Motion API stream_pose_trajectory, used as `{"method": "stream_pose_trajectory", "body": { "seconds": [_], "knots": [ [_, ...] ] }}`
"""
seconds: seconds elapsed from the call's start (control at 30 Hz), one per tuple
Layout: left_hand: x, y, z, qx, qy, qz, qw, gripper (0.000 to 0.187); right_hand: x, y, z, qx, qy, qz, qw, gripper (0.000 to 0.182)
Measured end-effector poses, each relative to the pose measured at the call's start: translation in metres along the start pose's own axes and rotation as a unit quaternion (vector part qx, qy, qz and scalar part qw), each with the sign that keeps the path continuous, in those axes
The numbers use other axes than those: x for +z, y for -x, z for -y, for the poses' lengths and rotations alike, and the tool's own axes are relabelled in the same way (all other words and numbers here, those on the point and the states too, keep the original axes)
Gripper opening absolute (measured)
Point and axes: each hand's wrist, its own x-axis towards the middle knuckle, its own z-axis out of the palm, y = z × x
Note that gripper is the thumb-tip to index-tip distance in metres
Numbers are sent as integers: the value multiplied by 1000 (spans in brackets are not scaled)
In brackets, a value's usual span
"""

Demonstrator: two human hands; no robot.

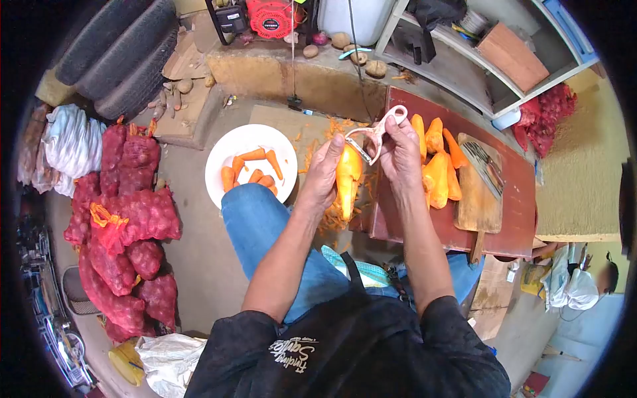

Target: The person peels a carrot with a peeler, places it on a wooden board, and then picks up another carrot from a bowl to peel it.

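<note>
My left hand [322,174] is closed around a thick orange carrot [348,178], its narrow end pointing down toward me. A pale pink peeler [373,138] is gripped in my right hand [401,154], its blade at the upper right side of the carrot. Right of that hand, several peeled carrots [436,174] lie on a red table [398,222]. A white basin [217,147] to the left of my hands holds several smaller carrots [254,155]. Orange peelings [325,222] are scattered on the floor below the carrot.
A wooden cutting board [479,211] with knives [484,167] on it rests on the red table. Red mesh sacks [136,212] are piled at the left, near stacked tires [133,66]. A metal shelf [458,63] stands at the upper right. Potatoes [375,69] lie on the ledge ahead.
</note>
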Motion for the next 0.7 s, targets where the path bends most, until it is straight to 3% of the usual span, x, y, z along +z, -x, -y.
{"method": "stream_pose_trajectory", "body": {
  "seconds": [0.23, 0.3, 0.47, 0.7],
  "knots": [
    [-4, 7, -3, -16, -58, 17, 998, 37, -25, -9, 1, 10, -1, -65, 998, 5],
    [-4, 6, -3, -15, -39, 4, 999, 39, -29, -7, 9, -37, -19, -86, 995, 8],
    [-10, -5, -1, -40, 88, -69, 993, 43, -1, 21, 26, -2, 69, 16, 998, 20],
    [-8, -8, -2, -78, 201, -143, 966, 43, 19, 48, 17, 8, 92, 22, 995, 28]
  ]
}}
